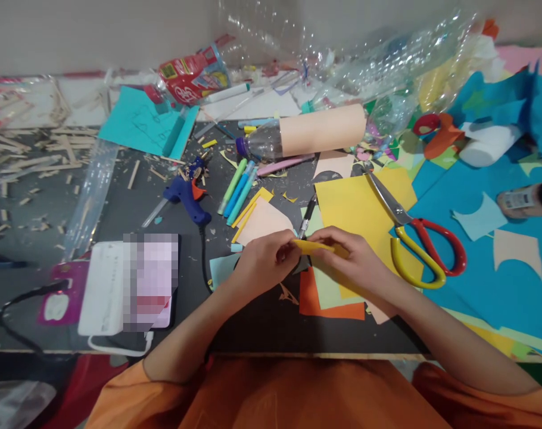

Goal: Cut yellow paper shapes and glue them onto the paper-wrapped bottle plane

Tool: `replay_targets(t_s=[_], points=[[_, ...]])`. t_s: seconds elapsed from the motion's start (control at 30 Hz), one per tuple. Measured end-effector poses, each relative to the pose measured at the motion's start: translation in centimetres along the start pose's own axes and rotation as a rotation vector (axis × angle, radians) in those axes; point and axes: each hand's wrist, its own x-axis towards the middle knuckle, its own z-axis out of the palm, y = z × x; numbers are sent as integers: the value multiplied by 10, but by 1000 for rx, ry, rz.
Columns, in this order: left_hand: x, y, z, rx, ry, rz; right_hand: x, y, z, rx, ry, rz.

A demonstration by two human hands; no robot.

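A small piece of yellow paper (313, 245) is stretched between my two hands, over the dark table near its front edge. My left hand (268, 260) pinches its left end, fingers curled. At the right end my right hand (349, 253) grips it between thumb and fingers. Beneath and beyond the hands lie a large yellow sheet (360, 208), a pale green sheet and an orange sheet (331, 307). Just behind the held piece is a black pen (307, 217). Scissors (402, 220) with red and yellow handles rest on the yellow sheet, right of my right hand.
A blue glue gun (188, 199), several markers (237, 190) and a paper-wrapped bottle (322, 131) lie beyond my hands. At the left are a phone (166, 286) and a white power bank (102, 289); blue sheets (476, 286) and a small bottle (528, 199) are at the right.
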Motion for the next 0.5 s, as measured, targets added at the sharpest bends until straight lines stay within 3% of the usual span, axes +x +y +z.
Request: replay_targets(t_s=[0.17,0.3,0.4,0.5], points=[[5,-12,-2,-172,154,-47,-14,4,-15,-276,112,-62],[8,-20,-2,-356,91,71,-25,10,-25,-382,135,-61],[7,-21,1,-226,86,205,-32,16,-30,-486,169,-80],[5,-18,9,94,30,407,-40,23,-33,-607,200,-135]])
